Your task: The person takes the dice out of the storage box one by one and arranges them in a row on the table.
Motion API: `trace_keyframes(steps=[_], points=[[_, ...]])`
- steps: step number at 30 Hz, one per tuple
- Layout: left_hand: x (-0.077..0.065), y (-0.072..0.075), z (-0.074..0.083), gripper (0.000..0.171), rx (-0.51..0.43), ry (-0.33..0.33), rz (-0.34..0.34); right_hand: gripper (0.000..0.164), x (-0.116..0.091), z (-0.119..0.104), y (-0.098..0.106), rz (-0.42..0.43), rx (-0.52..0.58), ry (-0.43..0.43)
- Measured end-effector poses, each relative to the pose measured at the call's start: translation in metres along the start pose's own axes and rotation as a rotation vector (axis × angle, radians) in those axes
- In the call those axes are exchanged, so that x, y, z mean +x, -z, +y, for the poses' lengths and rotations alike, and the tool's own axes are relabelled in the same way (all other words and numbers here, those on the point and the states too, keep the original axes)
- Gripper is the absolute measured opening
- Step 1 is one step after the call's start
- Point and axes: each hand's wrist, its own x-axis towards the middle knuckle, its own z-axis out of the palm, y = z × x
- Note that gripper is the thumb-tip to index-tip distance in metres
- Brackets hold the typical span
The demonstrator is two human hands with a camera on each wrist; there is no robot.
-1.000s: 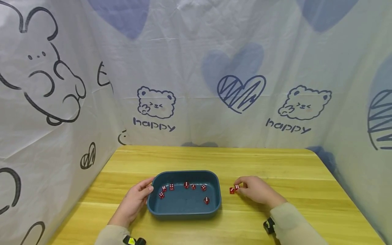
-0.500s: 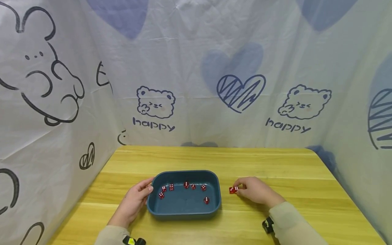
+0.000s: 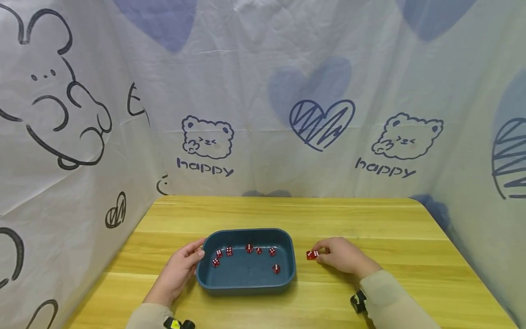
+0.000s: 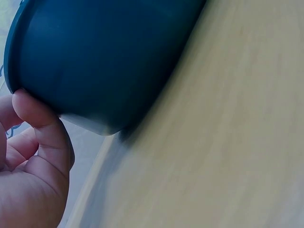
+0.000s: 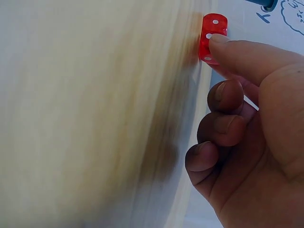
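A dark blue rectangular tray [image 3: 246, 289] stands on the table with several red dice [image 3: 249, 248] scattered inside. My left hand [image 3: 181, 269] holds the tray's left end, thumb at the rim; in the left wrist view the thumb [image 4: 35, 111] touches the outer wall. To the right of the tray, my right hand [image 3: 343, 257] pinches a red die [image 3: 316, 255] between thumb and index finger. A second red die [image 3: 309, 255] sits against its left side on the table. In the right wrist view the thumb covers part of the red dice [image 5: 215, 22], and the other fingers are curled.
The yellow wood-grain table [image 3: 361, 219] extends behind and to the right of the tray. A white cloth [image 3: 263, 169] printed with hearts and bears hangs along the back and sides.
My right hand has shifted slightly left with the pinched die, which now sits flush against the second die. The left hand and tray stay in place.
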Motion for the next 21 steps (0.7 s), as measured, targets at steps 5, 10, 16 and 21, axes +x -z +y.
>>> trace_keyframes(steps=[5,10,16,21], points=[[0.0002,0.0005,0.0000,0.047,0.003,0.000,-0.003,0.018,0.0004,-0.0024,0.0001,-0.003,0.016,-0.006],[0.0003,0.0008,-0.0004,0.047,0.011,-0.002,-0.002,0.019,-0.0003,-0.0040,0.0012,0.000,0.030,0.002],[-0.0012,0.0007,0.0002,0.047,0.013,-0.008,0.003,0.020,-0.0010,-0.0054,0.0009,0.005,0.043,-0.019],[-0.0017,0.0003,0.0007,0.048,0.024,-0.012,-0.003,0.021,-0.0003,-0.0061,0.0006,0.006,0.052,-0.028]])
